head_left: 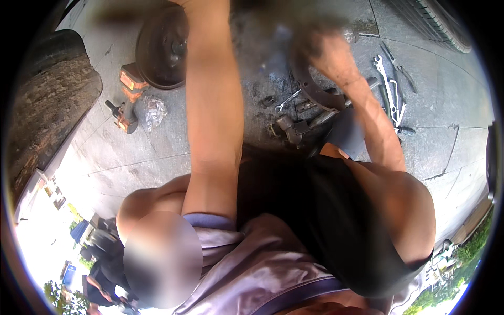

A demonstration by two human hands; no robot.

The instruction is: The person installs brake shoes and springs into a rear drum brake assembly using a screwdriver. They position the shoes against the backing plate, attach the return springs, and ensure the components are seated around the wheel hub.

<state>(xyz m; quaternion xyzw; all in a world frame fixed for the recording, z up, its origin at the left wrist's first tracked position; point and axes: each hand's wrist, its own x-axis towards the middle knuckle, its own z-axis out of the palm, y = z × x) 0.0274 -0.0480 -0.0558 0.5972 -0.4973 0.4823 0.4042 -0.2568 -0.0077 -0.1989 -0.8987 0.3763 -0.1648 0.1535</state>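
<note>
- While the left forearm (pixel 214 94) runs straight up through the head view, the left hand (pixel 195 3) is nearly all cut off by the upper edge; I cannot tell what its fingers do.
- The right hand (pixel 334 56) is at upper right of centre, its fingers lost in a dark blur; whether they grip anything cannot be told.
- Just below that hand, a dark curved metal piece (pixel 317 93) with small holes bends round toward the right wrist.
- A round brown drum (pixel 161 73) lies on the paved floor (pixel 157 149), partly hidden behind the left forearm.
- Left of the forearm are an orange-and-black power tool (pixel 126 118), an orange-and-black block (pixel 133 79) and, just beside the tool, a clear crumpled bag (pixel 153 113).
- Between the arms, below the curved piece, lie a small wrench (pixel 286 101) and a hammer-like tool (pixel 287 129).
- Right of the right forearm, long wrenches (pixel 387 84) lie near dark-handled pliers (pixel 403 71).
- A tyre (pixel 438 23) stands at upper right.
</note>
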